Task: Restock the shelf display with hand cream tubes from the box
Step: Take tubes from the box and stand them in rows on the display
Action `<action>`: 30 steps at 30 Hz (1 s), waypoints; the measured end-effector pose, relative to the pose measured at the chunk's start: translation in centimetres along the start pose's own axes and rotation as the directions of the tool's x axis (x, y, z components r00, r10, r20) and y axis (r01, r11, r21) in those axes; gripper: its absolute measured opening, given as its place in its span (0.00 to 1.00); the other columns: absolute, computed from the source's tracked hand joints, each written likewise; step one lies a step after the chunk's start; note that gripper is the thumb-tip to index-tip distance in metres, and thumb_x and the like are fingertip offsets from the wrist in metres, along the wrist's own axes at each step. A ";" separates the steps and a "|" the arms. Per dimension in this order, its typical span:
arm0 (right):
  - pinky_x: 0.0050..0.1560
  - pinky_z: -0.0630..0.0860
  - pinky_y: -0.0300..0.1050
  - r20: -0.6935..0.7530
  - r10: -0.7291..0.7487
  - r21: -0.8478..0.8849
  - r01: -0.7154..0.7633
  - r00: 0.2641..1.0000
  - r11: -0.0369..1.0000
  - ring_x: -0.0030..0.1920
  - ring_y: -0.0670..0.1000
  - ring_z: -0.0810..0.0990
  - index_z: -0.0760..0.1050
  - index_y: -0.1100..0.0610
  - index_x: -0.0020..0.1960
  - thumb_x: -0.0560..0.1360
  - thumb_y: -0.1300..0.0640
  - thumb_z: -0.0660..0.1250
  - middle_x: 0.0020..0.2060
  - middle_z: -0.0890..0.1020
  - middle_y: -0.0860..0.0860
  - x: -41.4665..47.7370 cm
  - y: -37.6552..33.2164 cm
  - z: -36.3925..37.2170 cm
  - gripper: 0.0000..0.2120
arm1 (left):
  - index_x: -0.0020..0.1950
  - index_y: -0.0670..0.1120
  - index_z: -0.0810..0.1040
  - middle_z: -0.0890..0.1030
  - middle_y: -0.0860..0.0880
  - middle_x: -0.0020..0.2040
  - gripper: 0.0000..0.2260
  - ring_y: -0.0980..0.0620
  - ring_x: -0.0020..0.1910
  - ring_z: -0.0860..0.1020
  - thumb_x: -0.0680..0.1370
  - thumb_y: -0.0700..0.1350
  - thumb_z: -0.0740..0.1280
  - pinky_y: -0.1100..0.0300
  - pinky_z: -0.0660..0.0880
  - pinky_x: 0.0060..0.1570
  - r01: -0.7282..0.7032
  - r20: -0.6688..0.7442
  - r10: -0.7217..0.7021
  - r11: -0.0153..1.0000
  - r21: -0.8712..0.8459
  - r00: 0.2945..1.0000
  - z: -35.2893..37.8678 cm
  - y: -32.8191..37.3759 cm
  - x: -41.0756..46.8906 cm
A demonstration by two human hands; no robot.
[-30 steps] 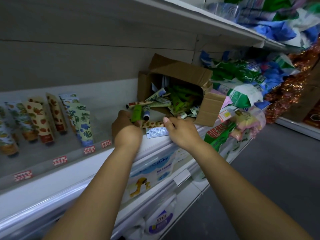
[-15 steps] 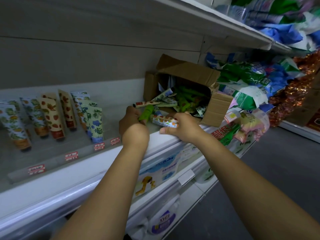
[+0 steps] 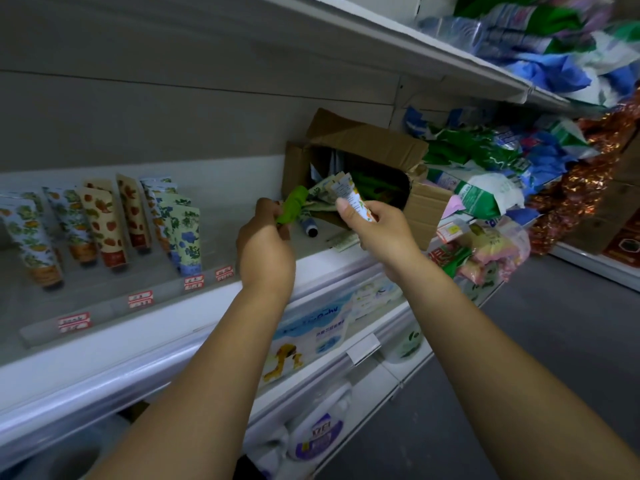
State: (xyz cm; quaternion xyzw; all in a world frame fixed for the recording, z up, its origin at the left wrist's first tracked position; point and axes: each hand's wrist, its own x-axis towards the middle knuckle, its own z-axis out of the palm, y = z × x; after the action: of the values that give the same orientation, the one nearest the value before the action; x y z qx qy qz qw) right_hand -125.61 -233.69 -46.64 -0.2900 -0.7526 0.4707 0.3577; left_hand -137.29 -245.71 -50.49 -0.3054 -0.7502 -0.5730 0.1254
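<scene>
Tubes, soft and flat-crimped: the left hand (image 3: 266,244) grips a green tube (image 3: 293,206), the right hand (image 3: 377,233) a white printed tube (image 3: 353,199). Behind both, a creased cardboard box (image 3: 367,143) lies open on the shelf (image 3: 104,348).

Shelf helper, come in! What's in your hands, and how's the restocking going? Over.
Left hand grips green tube. Right hand grips white orange-print tube. Both held before open box. Black-capped tube loose on shelf below.
</scene>
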 end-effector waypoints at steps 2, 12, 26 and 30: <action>0.36 0.67 0.45 -0.022 0.072 0.122 -0.069 0.997 0.990 0.32 0.47 0.68 0.78 0.55 0.41 0.74 0.39 0.71 0.31 0.72 0.46 -0.8 -1.1 -0.6 0.19 | 0.53 0.42 0.75 0.77 0.46 0.42 0.04 0.45 0.41 0.76 0.80 0.35 0.65 0.57 0.69 0.40 -0.023 -0.025 0.022 0.999 -0.023 0.999 -0.2 0.5 -0.1; 0.33 0.71 0.37 0.043 0.262 0.640 -0.228 0.964 0.734 0.29 0.45 0.71 0.80 0.56 0.57 0.78 0.46 0.70 0.40 0.80 0.53 -7.1 -4.7 -1.4 0.15 | 0.58 0.47 0.74 0.77 0.56 0.55 0.18 0.60 0.49 0.82 0.74 0.40 0.78 0.71 0.77 0.47 -0.065 -0.229 -0.037 0.906 -0.419 0.973 -6.1 7.3 -5.5; 0.25 0.69 0.36 0.441 0.151 0.700 -0.444 0.885 0.559 0.29 0.47 0.71 0.77 0.58 0.63 0.82 0.45 0.60 0.40 0.83 0.56 -18.6 -6.5 5.9 0.20 | 0.56 0.48 0.76 0.88 0.47 0.49 0.06 0.51 0.39 0.85 0.86 0.46 0.61 0.56 0.82 0.40 0.303 0.047 -0.496 0.449 -0.840 0.867 -17.3 4.9 -11.7; 0.24 0.67 0.35 0.579 0.114 0.660 -0.546 0.807 0.516 0.30 0.47 0.69 0.75 0.61 0.64 0.82 0.45 0.59 0.38 0.83 0.57 -20.9 -7.1 9.2 0.21 | 0.55 0.45 0.76 0.86 0.50 0.39 0.09 0.54 0.28 0.76 0.82 0.51 0.67 0.62 0.73 0.26 0.317 -0.018 -0.439 0.675 -0.666 0.898 -20.5 3.4 -13.2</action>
State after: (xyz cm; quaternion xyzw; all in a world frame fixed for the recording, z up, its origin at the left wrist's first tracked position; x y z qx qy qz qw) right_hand -121.76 -257.27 -48.44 -0.1170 -0.4463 0.8732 0.1566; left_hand -128.21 -268.57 -48.54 -0.1150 -0.5377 -0.8341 -0.0440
